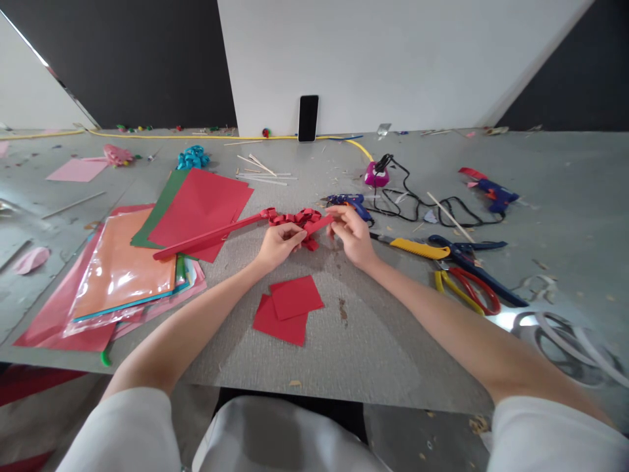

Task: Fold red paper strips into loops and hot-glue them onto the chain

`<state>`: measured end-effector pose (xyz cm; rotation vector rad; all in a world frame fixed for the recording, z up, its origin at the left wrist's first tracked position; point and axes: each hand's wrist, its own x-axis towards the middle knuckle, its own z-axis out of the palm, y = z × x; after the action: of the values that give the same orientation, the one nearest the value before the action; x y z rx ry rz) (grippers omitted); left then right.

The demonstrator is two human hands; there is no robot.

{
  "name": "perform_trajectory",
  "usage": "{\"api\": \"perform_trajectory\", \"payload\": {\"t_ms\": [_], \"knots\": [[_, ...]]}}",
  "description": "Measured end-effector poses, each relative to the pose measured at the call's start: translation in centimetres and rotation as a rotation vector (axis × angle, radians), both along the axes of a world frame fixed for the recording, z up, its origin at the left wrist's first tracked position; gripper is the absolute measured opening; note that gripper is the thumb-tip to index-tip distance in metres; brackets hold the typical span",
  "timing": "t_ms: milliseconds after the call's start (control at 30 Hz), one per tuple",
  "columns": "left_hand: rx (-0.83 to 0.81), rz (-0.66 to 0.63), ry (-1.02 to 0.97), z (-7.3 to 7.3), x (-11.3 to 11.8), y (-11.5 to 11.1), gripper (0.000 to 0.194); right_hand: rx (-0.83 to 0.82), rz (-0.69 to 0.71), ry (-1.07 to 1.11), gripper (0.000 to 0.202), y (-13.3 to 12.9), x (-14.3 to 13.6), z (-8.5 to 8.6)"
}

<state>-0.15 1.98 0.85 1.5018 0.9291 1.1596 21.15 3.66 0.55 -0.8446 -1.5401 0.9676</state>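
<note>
A person's left hand (pixel 280 244) and right hand (pixel 350 235) meet over a gray work table (pixel 373 341), both closed in a pinch on a folded chain of red paper strips (pixel 295 219). The chain's pleated end sits between the two sets of fingertips; its unfolded tails run out to the left of the grip, across a stack of colored paper sheets (pixel 147 255). Two red paper squares (pixel 289 308) lie just below the hands, toward the person. To the right of the grip rest a blue glue gun (pixel 350 202), a yellow utility knife (pixel 417 247) and scissors (pixel 466 275); a phone (pixel 308 118) stands well beyond, against the wall. Done well, this fold likely needs the left thumb pinning the last pleat flat while the right hand lays the next strip squarely across and creases it firmly, so the chain does not spring open.
</note>
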Motion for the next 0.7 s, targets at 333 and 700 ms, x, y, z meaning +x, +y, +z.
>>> {"api": "perform_trajectory", "payload": {"t_ms": [333,700], "knots": [[0.012,-0.002,0.027,0.0,-0.1,0.0,0.03,0.027,0.061,-0.039,0.032,-0.5,0.3,0.1],[0.14,-0.067,0.165,0.1,0.3,-0.3,0.033,0.036,0.045,-0.256,0.029,-1.2,0.0,0.5]]}}
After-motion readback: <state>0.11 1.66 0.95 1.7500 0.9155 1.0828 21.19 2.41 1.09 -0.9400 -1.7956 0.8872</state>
